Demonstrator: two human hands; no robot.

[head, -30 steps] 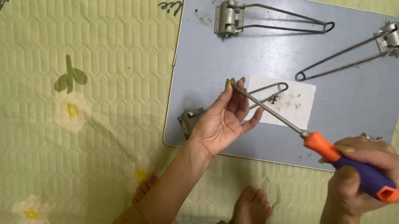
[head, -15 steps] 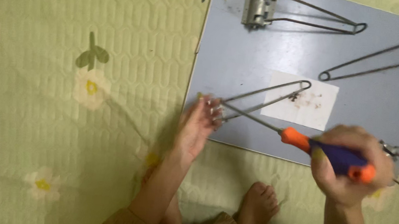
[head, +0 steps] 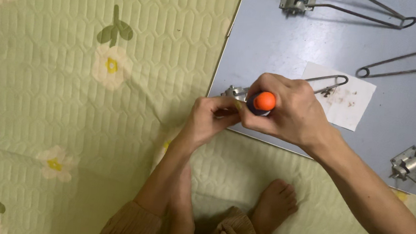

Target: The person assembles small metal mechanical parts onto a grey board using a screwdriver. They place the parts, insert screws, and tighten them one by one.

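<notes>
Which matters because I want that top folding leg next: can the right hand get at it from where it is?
Probably yes: the folding leg lies uncovered on the board, but the right hand grips the screwdriver.

Head camera, steep downward, near hands [head: 248, 112].

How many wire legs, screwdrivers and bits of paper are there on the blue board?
Metal wire legs: 4 (top, upper right, under the hands, right edge)
Screwdrivers: 1, in the right hand
White paper pieces: 1
Total: 6
</notes>
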